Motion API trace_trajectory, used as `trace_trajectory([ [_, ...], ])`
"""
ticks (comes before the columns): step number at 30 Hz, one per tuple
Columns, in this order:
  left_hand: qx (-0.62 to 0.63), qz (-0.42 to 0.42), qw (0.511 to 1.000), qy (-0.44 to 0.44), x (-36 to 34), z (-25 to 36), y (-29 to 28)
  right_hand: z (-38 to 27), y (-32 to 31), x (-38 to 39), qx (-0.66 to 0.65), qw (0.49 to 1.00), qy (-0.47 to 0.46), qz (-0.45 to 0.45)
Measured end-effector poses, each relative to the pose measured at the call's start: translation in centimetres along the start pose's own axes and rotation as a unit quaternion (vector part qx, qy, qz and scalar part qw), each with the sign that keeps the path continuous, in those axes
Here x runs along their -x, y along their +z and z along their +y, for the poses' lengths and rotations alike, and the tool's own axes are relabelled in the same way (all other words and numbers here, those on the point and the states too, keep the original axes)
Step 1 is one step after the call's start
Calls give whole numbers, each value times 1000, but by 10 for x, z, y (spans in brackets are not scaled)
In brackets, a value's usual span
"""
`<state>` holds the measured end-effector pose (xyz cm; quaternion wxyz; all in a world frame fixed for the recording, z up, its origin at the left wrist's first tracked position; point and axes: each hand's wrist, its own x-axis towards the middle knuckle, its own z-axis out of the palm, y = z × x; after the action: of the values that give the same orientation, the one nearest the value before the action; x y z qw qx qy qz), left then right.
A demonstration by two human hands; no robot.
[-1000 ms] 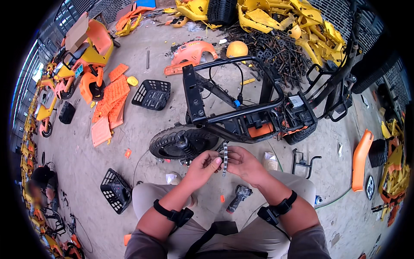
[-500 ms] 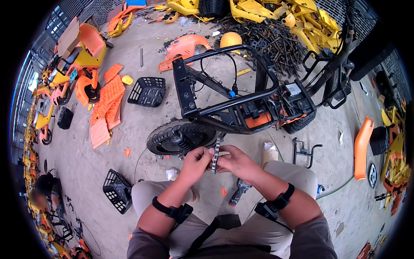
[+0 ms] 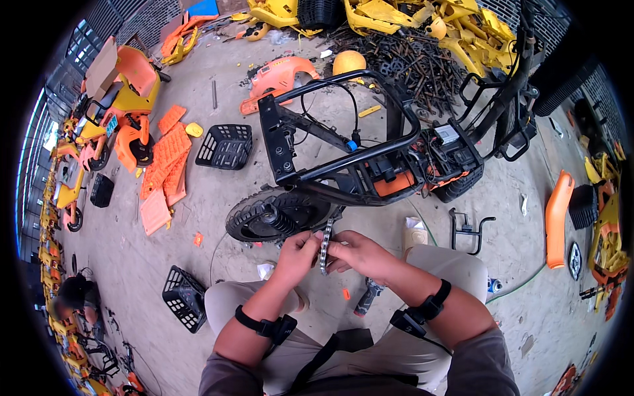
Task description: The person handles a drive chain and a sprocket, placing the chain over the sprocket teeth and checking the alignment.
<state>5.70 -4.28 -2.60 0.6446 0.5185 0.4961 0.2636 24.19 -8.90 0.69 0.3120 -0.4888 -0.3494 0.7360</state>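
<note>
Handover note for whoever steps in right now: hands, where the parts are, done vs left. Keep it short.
Left hand: pinching the lower part of a short length of bike chain, held upright in front of the knees.
Right hand: gripping the same chain from the other side, fingers closed on it.
Stripped black bike frame lies on its side on the concrete, rear wheel just beyond the hands.
Small tool lies on the floor between the knees.
Done: chain is off the bike and in hand.
Left: cannot tell from this view; chain ends look unjoined.
</note>
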Motion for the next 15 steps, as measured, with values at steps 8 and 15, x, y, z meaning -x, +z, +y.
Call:
trace_trajectory([
  [8, 12, 17, 1000, -2, 1, -3, 1, 5, 0, -2, 12, 1000, -3, 18],
  [15, 36, 30, 999, -21, 3, 3, 1, 12, -1, -8, 58, 998, -25, 24],
])
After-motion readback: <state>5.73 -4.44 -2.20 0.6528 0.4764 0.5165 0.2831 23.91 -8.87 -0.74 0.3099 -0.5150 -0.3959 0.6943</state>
